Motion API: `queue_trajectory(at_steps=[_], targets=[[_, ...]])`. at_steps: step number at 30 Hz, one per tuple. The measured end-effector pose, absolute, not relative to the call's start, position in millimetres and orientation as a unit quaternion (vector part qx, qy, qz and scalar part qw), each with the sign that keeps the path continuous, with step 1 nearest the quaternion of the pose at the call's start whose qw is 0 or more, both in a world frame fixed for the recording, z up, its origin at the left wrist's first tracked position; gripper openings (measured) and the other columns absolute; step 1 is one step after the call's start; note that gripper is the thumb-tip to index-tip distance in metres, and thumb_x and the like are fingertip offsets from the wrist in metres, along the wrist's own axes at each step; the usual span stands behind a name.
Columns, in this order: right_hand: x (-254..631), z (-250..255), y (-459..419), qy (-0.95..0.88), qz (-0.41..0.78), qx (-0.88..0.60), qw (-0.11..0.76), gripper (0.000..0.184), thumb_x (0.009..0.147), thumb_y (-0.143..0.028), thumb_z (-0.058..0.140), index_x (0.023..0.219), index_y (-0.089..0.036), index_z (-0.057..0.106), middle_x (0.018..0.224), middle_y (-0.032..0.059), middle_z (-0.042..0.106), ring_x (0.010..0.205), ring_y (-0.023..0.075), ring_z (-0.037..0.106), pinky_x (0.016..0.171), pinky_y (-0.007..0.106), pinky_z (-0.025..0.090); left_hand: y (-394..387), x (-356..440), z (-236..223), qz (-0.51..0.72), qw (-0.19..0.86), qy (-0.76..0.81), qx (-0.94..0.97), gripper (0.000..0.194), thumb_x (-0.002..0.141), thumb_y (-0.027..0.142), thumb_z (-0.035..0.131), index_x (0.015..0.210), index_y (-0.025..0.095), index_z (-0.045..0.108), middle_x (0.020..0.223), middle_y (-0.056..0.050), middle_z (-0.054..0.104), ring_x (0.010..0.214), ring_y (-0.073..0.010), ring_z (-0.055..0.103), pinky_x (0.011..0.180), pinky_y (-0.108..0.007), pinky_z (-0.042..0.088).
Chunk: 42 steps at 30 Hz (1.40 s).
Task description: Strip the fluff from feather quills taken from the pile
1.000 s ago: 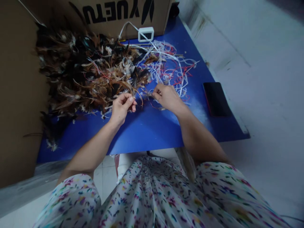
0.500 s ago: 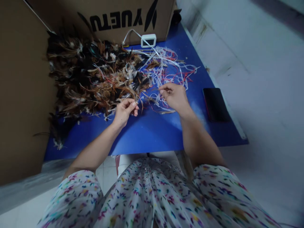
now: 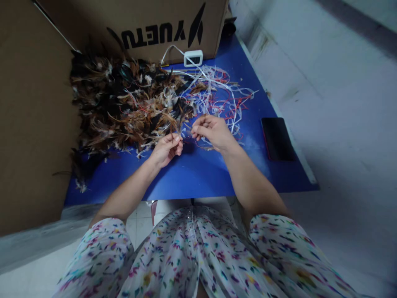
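Brown feathers (image 3: pixel 133 118) are heaped at left, seemingly mostly unworked, one pinched by the left hand (image 3: pixel 166 151), the right hand (image 3: pixel 214 132) curled, contents unclear.

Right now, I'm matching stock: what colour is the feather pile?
The feather pile is brown, black and whitish; head view.

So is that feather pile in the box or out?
Out: the feather pile lies on the blue table, in front of the box.

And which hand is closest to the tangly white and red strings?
The right hand, just in front of the strings; the left hand is by the feather pile instead.
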State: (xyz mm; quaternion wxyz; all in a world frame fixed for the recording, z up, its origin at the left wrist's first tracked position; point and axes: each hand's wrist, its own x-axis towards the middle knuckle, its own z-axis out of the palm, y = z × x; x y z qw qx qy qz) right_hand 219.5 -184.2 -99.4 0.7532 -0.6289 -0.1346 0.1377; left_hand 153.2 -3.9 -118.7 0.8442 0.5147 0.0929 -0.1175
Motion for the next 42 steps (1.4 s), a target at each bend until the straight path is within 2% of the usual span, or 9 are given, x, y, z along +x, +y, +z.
queue_trajectory(at_steps=[4,11,24,42], targets=[[213.2,-95.6,-181.7,-0.166,0.151,-0.625,0.748,0.031,0.062,-0.035,0.088,0.077,-0.019,0.065,0.067,-0.0019,0.069,0.06,0.0115,0.065,0.056,0.024,0.054,-9.5,152.3,-114.5,-0.151,0.852,0.085,0.493,0.042,0.064,0.035,0.095,0.07,0.015,0.059,0.059,0.004,0.062,0.043,-0.0048,0.051,0.042,-0.017,0.042],[211.5,-96.5,-182.8,-0.219,0.164,-0.607,0.746,0.022,0.067,-0.032,0.084,0.078,-0.02,0.07,0.068,-0.0026,0.068,0.062,0.011,0.06,0.061,0.026,0.051,-14.2,150.9,-118.3,-0.175,0.864,0.068,0.467,0.048,0.056,0.041,0.099,0.069,0.014,0.062,0.057,0.004,0.06,0.043,-0.0043,0.05,0.042,-0.016,0.041],[211.3,-104.2,-180.0,-0.224,0.22,-0.613,0.725,0.036,0.065,-0.042,0.091,0.079,-0.018,0.069,0.067,-0.003,0.065,0.06,0.0095,0.056,0.061,0.025,0.047,-8.1,149.2,-126.8,-0.213,0.872,0.059,0.437,0.045,0.059,0.038,0.099,0.072,0.012,0.064,0.056,0.002,0.062,0.042,-0.0061,0.052,0.04,-0.017,0.041],[211.2,-108.9,-179.9,-0.241,0.218,-0.614,0.719,0.024,0.068,-0.031,0.088,0.077,-0.016,0.072,0.068,-0.0018,0.067,0.063,0.0097,0.058,0.064,0.026,0.047,-6.6,148.2,-129.0,-0.21,0.866,0.064,0.449,0.046,0.057,0.039,0.099,0.071,0.011,0.066,0.055,0.001,0.063,0.041,-0.0065,0.053,0.039,-0.017,0.044]])
